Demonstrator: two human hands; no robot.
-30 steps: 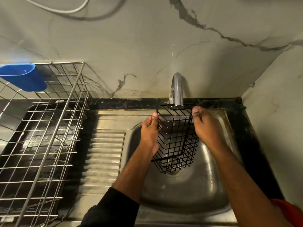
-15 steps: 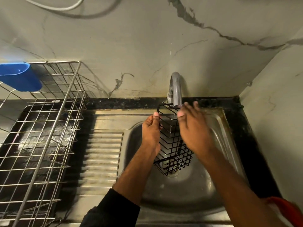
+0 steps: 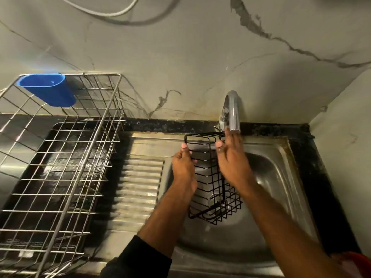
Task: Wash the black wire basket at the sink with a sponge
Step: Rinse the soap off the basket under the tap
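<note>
Gripping black wire basket (image 3: 212, 189), left hand (image 3: 183, 167)

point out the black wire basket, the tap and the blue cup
black wire basket (image 3: 208, 178), head view, on its side grid
tap (image 3: 233, 109), head view, on the curved spout
blue cup (image 3: 52, 93), head view, on its outer wall

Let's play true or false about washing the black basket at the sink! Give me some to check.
1. The left hand holds the black wire basket. True.
2. The basket sits inside the dish rack. False: it is held over the sink.
3. The right hand has straight fingers reaching up by the tap. True.
4. A sponge is in the right hand. False: no sponge shows.
5. The blue cup floats in the sink. False: it hangs on the rack.
</note>
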